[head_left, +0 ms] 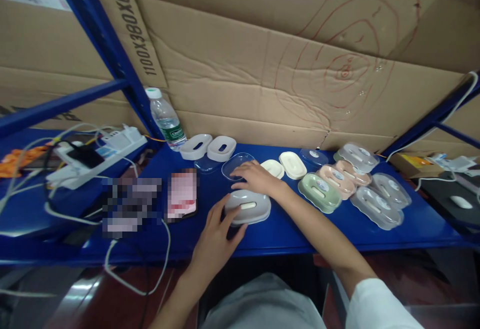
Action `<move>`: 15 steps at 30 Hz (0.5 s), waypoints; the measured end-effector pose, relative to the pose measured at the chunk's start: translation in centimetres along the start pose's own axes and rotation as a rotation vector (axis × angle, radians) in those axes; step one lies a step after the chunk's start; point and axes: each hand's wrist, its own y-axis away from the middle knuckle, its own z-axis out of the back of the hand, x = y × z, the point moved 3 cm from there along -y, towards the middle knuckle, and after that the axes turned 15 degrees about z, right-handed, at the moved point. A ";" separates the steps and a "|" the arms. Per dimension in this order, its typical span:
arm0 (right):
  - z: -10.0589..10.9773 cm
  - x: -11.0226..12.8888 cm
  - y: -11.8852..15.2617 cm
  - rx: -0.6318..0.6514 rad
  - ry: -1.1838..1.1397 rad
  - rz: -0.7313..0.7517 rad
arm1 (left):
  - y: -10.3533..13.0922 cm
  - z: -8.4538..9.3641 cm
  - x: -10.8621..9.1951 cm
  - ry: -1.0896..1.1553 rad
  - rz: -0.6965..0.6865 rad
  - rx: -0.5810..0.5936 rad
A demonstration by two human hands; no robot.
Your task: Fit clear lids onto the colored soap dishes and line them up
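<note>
Just in front of me on the blue table is a grey soap dish (262, 211) with a clear domed lid and a pale bar in its middle. My left hand (219, 229) is curled about the dish's left end, fingers on its top and thumb along the front. Behind it, my right hand (252, 176) crosses over with fingers stretched out above a loose clear lid (234, 163). Whether those fingertips touch the lid, I cannot tell. Two cream soap dish parts (293, 165) lie right of this hand, one partly hidden by it.
Lidded soap dishes in green (318, 194), pink (337, 181) and grey (377, 209) sit on the right. Two pale slotted trays (222, 149) and a water bottle (168, 124) stand at the back. A phone (182, 194), cables and a power strip (97, 161) are left.
</note>
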 end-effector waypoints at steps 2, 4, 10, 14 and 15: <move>-0.5 -0.1 -0.8 0.020 -0.011 -0.025 | 0.0 0.1 0.0 0.008 -0.003 -0.002; -0.3 0.2 -0.3 -0.094 -0.044 -0.085 | 0.0 0.1 0.1 0.019 0.007 0.013; 1.3 2.9 7.1 -0.805 -1.016 -0.405 | 0.2 0.0 0.3 0.102 0.161 0.016; 0.3 5.7 11.3 -0.745 -1.390 -0.589 | 0.2 0.0 0.2 0.064 0.162 0.031; -0.1 6.1 12.2 -0.724 -1.404 -0.622 | 0.2 -0.1 0.1 0.037 0.138 0.057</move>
